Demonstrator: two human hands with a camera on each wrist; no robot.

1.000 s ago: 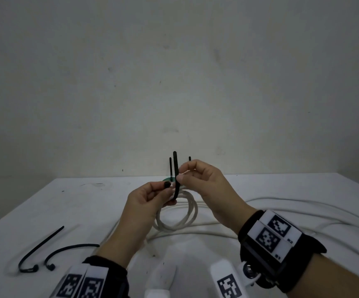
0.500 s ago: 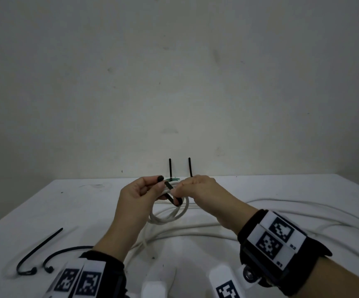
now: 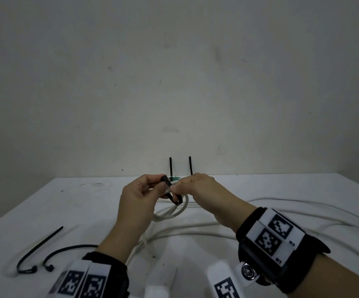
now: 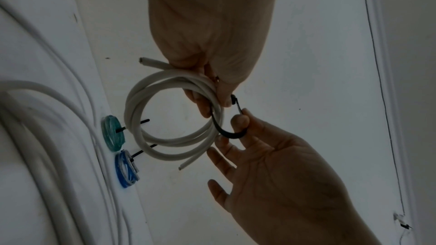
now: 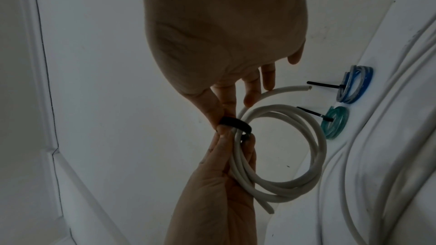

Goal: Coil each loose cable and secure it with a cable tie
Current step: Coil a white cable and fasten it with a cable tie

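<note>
I hold a small coil of white cable point(image 3: 170, 214) above the table in my left hand point(image 3: 152, 190), fingers curled round its strands. A black cable tie point(image 3: 175, 200) loops round the coil beside my left thumb. My right hand point(image 3: 187, 186) pinches the tie between thumb and forefinger, its other fingers spread. In the left wrist view the tie point(image 4: 230, 134) curves under the coil point(image 4: 139, 100), and both cut cable ends stick out. In the right wrist view the tie point(image 5: 235, 123) sits on the coil point(image 5: 316, 146) between both hands.
Two spare black ties point(image 3: 36, 252) point(image 3: 66, 250) lie at the table's near left. A green coil point(image 4: 112, 135) and a blue coil point(image 4: 126, 169), each tied, rest near the wall. A long loose white cable point(image 3: 281, 203) snakes across the right and middle of the table.
Both hands have dropped lower with the coil. The tie, upright a second ago, is now bent over and wrapped round the coil's strands.
</note>
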